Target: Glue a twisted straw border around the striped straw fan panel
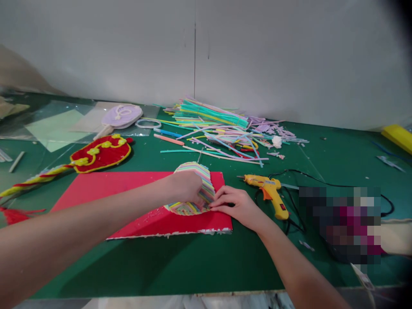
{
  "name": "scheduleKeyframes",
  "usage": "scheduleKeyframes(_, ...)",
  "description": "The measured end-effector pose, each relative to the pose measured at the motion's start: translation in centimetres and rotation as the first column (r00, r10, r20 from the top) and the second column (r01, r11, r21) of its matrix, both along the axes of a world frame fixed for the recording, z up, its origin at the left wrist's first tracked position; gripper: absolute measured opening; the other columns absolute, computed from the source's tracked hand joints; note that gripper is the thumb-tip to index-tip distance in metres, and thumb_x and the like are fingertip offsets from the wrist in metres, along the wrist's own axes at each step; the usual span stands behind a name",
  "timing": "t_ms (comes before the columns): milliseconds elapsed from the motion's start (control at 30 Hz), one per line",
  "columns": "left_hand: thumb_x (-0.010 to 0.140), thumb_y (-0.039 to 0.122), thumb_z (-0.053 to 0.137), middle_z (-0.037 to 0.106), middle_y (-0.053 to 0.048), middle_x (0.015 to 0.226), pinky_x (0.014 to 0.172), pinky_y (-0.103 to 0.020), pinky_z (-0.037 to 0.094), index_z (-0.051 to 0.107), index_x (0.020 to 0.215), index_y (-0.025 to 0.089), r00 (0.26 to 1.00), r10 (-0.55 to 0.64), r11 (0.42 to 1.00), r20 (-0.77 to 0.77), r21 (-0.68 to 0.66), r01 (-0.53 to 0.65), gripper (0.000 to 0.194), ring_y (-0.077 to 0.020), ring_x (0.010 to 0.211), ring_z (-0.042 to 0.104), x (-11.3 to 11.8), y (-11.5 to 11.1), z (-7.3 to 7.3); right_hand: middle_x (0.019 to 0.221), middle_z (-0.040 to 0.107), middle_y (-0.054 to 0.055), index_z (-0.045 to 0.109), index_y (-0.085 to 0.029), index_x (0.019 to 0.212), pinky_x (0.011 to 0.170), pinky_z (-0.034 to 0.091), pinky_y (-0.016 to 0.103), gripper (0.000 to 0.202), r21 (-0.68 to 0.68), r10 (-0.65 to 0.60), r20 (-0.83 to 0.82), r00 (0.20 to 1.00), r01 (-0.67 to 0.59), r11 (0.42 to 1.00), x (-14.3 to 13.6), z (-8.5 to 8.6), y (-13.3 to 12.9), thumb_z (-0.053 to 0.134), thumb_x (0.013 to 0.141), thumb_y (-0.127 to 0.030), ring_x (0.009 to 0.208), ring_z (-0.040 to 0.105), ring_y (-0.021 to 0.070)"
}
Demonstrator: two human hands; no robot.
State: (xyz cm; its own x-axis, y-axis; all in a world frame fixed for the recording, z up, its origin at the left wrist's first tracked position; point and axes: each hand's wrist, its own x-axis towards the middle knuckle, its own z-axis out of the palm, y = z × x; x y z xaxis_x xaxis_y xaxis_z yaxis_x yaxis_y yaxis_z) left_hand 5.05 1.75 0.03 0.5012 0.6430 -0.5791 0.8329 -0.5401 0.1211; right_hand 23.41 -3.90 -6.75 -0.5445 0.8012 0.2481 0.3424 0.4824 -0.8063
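Observation:
A round piece covered in pastel striped strips (195, 168) lies on a red board (128, 191), with a thin wire at its top. Across its middle reaches my left hand (189, 189), fingers bent down onto the strips; what they hold, if anything, is hidden. At the piece's lower right edge is my right hand (233, 204), thumb and fingertips pinched together there, with the thing between them too small to name. Just right of the board, a yellow glue gun (272, 193) lies on its side, nozzle toward the left.
Pastel pipe cleaners (212, 116) are heaped behind the board on the green table (180, 270). A red decorated fan (99, 154) and a lilac fan (122, 116) lie left. The glue gun's black cable runs right, near a blurred dark object (347, 227). A yellow block (397, 137) stands far right.

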Motion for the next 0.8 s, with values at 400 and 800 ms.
scheduleKeyframes(400,0.07,0.048,0.066,0.065,-0.006,0.068,0.049,-0.026,0.032,0.073,0.078,0.016,0.999,0.032,0.999,-0.015,-0.023,-0.032,0.034,-0.0166,0.057,0.055,0.3,0.0,0.3,0.084,0.062,0.003,0.075,-0.02,0.082,0.072,0.051,0.027,0.008,-0.016,-0.016,-0.036,0.999,0.016,1.0,-0.2,0.0,0.0,0.067,0.082,-0.022,0.078,0.062,0.0132)
scheduleKeyframes(800,0.066,0.042,0.069,0.064,-0.004,0.065,0.051,-0.025,0.033,0.068,0.068,0.018,0.993,0.093,0.995,0.074,-0.026,-0.091,0.024,-0.0177,0.06,0.057,-0.3,0.0,-0.7,0.084,0.064,0.003,0.076,-0.022,0.083,0.073,0.051,0.027,0.01,-0.046,-0.023,-0.047,0.999,0.021,0.999,-0.1,-0.1,0.1,0.067,0.082,-0.027,0.078,0.063,0.014)
